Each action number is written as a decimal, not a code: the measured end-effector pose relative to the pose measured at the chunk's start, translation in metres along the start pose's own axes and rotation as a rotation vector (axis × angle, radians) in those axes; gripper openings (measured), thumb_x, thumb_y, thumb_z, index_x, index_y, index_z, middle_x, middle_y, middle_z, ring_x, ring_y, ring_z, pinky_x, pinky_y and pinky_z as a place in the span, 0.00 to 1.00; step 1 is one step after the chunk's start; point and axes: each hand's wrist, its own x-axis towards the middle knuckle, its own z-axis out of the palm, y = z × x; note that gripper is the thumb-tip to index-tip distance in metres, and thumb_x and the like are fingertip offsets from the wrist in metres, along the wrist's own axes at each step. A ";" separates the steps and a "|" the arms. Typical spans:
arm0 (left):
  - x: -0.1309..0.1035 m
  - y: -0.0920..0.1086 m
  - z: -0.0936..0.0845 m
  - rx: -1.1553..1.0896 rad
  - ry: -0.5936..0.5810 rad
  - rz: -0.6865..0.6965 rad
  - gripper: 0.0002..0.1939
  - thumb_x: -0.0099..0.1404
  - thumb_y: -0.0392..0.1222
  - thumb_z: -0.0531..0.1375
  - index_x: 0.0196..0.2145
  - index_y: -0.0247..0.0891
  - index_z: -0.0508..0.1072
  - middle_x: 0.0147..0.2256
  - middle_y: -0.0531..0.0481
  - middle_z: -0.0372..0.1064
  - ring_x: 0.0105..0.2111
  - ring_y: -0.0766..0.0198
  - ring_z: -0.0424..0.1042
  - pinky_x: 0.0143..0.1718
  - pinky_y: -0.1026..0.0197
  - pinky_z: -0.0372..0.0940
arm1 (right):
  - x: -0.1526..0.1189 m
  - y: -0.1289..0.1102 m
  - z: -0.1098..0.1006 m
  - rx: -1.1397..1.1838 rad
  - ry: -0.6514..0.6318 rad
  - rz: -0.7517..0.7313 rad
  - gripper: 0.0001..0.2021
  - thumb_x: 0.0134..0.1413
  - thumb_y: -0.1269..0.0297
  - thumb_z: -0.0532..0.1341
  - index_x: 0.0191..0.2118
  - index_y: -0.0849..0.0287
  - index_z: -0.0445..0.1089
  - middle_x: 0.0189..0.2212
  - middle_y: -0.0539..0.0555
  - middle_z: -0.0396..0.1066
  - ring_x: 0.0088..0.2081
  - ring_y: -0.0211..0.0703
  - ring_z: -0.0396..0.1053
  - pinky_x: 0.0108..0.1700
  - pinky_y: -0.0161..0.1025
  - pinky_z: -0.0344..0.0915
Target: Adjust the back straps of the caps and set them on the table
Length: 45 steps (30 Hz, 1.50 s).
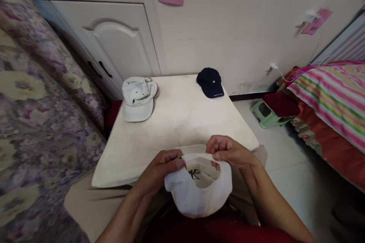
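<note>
A white baseball cap point(199, 197) is held over my lap at the table's near edge, its back opening towards me and dark lettering showing through the gap. My left hand point(167, 165) pinches the left end of its back strap. At the strap's right end, my right hand point(228, 150) grips between thumb and curled fingers. The brim points away from me, partly hidden behind the strap. On the far left of the table lie light grey caps point(138, 98), one apparently tucked behind another. A navy cap point(211, 82) rests at the far right corner.
The cream-covered table point(182, 117) stands against the wall. A white cabinet point(114, 38) and a floral curtain point(42, 121) are at the left. To the right are a green stool point(266, 114) with a dark red top and a bed with a striped cover point(336, 95).
</note>
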 end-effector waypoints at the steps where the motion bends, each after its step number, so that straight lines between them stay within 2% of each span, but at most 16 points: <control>1: 0.000 0.001 0.000 -0.019 0.002 0.006 0.17 0.54 0.50 0.70 0.25 0.33 0.74 0.20 0.54 0.64 0.18 0.72 0.58 0.20 0.69 0.51 | 0.000 0.001 0.000 0.020 0.015 -0.028 0.09 0.51 0.69 0.72 0.38 0.63 0.75 0.25 0.51 0.77 0.23 0.33 0.74 0.27 0.28 0.70; 6: -0.004 0.002 0.003 -0.044 -0.011 0.048 0.16 0.54 0.50 0.70 0.25 0.33 0.76 0.20 0.53 0.65 0.18 0.73 0.59 0.19 0.70 0.50 | 0.004 0.007 -0.001 0.150 0.111 -0.111 0.08 0.48 0.69 0.73 0.33 0.61 0.75 0.25 0.49 0.75 0.20 0.30 0.71 0.23 0.25 0.66; 11: -0.006 0.002 0.001 -0.102 -0.010 0.053 0.16 0.54 0.49 0.71 0.25 0.32 0.76 0.19 0.53 0.65 0.17 0.73 0.59 0.19 0.70 0.51 | 0.011 0.003 0.004 0.171 0.126 -0.113 0.08 0.47 0.69 0.74 0.33 0.61 0.75 0.24 0.49 0.75 0.19 0.30 0.70 0.21 0.24 0.65; 14: -0.004 0.004 0.001 -0.196 0.027 0.081 0.15 0.55 0.47 0.71 0.26 0.32 0.76 0.21 0.53 0.68 0.19 0.73 0.62 0.21 0.70 0.55 | 0.013 -0.003 0.007 0.143 0.082 -0.091 0.10 0.50 0.67 0.73 0.38 0.61 0.76 0.23 0.49 0.76 0.20 0.30 0.71 0.22 0.24 0.66; 18: 0.000 0.010 0.004 -0.277 0.040 0.115 0.13 0.56 0.45 0.71 0.29 0.33 0.75 0.28 0.47 0.75 0.24 0.68 0.70 0.26 0.68 0.62 | 0.011 -0.008 0.003 0.058 -0.036 -0.008 0.20 0.52 0.61 0.72 0.49 0.63 0.74 0.29 0.54 0.78 0.25 0.34 0.74 0.27 0.27 0.70; 21: 0.000 0.010 0.005 -0.302 0.048 0.101 0.12 0.58 0.44 0.70 0.30 0.33 0.74 0.26 0.49 0.74 0.23 0.68 0.70 0.25 0.69 0.63 | 0.008 -0.007 -0.003 0.051 -0.020 -0.012 0.21 0.48 0.64 0.74 0.48 0.63 0.74 0.30 0.52 0.78 0.27 0.34 0.75 0.29 0.27 0.70; 25: -0.002 0.008 0.001 -0.322 -0.040 0.102 0.13 0.58 0.45 0.70 0.31 0.33 0.73 0.25 0.47 0.75 0.23 0.66 0.72 0.24 0.69 0.63 | 0.010 -0.003 -0.004 0.108 0.077 -0.072 0.18 0.47 0.68 0.74 0.44 0.62 0.75 0.29 0.50 0.78 0.26 0.33 0.74 0.30 0.27 0.70; 29: -0.003 0.007 -0.002 -0.334 -0.145 0.124 0.14 0.58 0.45 0.70 0.34 0.32 0.75 0.28 0.42 0.79 0.25 0.63 0.75 0.25 0.68 0.66 | 0.015 -0.003 0.002 0.169 0.092 -0.094 0.13 0.47 0.68 0.74 0.40 0.62 0.75 0.25 0.49 0.77 0.24 0.32 0.73 0.29 0.27 0.69; 35: 0.002 0.006 0.003 -0.393 -0.126 0.167 0.11 0.59 0.41 0.70 0.29 0.32 0.74 0.25 0.46 0.77 0.22 0.67 0.73 0.24 0.71 0.63 | 0.019 -0.005 0.006 0.212 0.146 -0.138 0.11 0.47 0.65 0.74 0.33 0.61 0.73 0.22 0.49 0.76 0.22 0.34 0.72 0.27 0.28 0.68; 38: 0.005 0.006 0.004 -0.434 -0.118 0.177 0.10 0.58 0.40 0.70 0.31 0.32 0.75 0.26 0.48 0.76 0.23 0.69 0.72 0.25 0.71 0.63 | 0.021 -0.007 0.008 0.241 0.194 -0.170 0.11 0.48 0.65 0.74 0.34 0.60 0.72 0.21 0.48 0.75 0.21 0.33 0.71 0.27 0.28 0.67; 42: 0.010 0.010 0.003 -0.413 -0.213 0.137 0.19 0.52 0.45 0.73 0.37 0.30 0.79 0.33 0.43 0.78 0.32 0.60 0.76 0.34 0.65 0.69 | 0.026 -0.009 0.011 0.232 0.174 -0.169 0.10 0.50 0.65 0.72 0.36 0.60 0.73 0.23 0.48 0.76 0.22 0.33 0.71 0.28 0.29 0.68; 45: 0.014 0.012 0.000 -0.355 -0.287 0.131 0.18 0.52 0.48 0.72 0.33 0.28 0.80 0.31 0.40 0.77 0.31 0.58 0.76 0.34 0.63 0.68 | 0.031 -0.010 0.012 0.214 0.143 -0.186 0.09 0.50 0.65 0.72 0.35 0.60 0.73 0.24 0.48 0.75 0.24 0.34 0.71 0.29 0.30 0.69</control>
